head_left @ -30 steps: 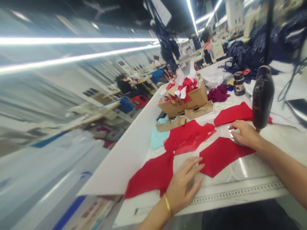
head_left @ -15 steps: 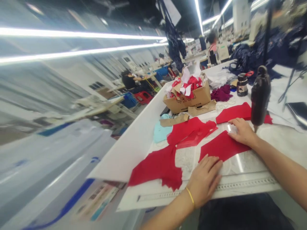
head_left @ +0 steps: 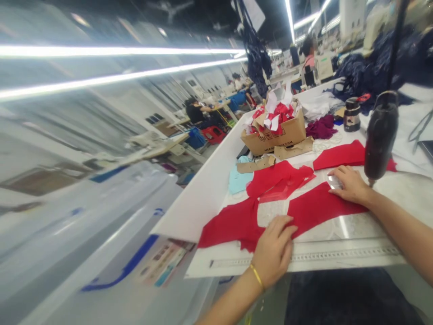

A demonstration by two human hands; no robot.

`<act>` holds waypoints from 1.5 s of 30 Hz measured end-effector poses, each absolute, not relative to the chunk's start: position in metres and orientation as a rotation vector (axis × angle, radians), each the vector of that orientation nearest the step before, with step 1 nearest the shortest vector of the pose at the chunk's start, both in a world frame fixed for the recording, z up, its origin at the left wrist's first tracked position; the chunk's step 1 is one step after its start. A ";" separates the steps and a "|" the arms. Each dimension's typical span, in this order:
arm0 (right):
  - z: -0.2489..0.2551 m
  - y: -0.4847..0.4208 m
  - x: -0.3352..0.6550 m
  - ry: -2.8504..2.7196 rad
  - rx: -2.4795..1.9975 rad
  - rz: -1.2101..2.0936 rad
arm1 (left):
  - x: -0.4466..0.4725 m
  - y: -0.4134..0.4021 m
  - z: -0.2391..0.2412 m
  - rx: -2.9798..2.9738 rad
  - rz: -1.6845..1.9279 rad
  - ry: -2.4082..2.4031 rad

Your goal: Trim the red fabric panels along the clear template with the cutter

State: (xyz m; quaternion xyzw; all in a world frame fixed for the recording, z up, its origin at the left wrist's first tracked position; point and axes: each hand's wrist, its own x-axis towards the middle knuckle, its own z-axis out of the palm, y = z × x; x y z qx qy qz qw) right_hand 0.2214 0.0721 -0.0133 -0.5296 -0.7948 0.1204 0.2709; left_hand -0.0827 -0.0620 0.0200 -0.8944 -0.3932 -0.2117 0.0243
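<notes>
A red fabric piece (head_left: 324,207) lies flat on the table in front of me. My left hand (head_left: 275,248), a yellow band on its wrist, rests palm down with fingers stretched at that piece's lower left corner, beside a second red piece (head_left: 233,221). My right hand (head_left: 353,185) lies on the upper right part of the first piece, thumb and fingers apart. Between them shows a shiny pale spot; whether it is an object or glare I cannot tell. More red pieces lie behind, one at centre (head_left: 280,178) and one at right (head_left: 341,154).
A dark hanging device (head_left: 381,140) stands close to my right forearm. Behind are a cardboard box (head_left: 274,140) of scraps, a dark jar (head_left: 352,115), purple cloth (head_left: 321,127) and light-blue cloth (head_left: 239,179). A ruler strip (head_left: 345,254) runs along the front edge; a white board (head_left: 216,180) borders the left.
My left hand has slid left along the red piece toward the neighbouring one. The fingers of my right hand have bent slightly. The whole view has shifted a little.
</notes>
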 end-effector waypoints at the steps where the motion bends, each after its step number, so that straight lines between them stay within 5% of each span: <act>1: -0.013 0.072 0.221 -2.137 -1.420 0.325 | -0.076 -0.061 0.015 -2.811 -0.622 -1.232; 22: -0.006 0.074 0.225 -1.977 -1.292 0.471 | 0.032 -0.017 0.002 -2.950 -0.316 -1.214; 33: -0.004 0.068 0.221 -2.134 -1.304 0.488 | 0.007 -0.017 0.002 -3.007 -0.552 -1.074; 45: -0.003 0.067 0.215 -2.015 -1.215 0.478 | -0.039 0.069 0.010 -2.661 -0.371 -1.458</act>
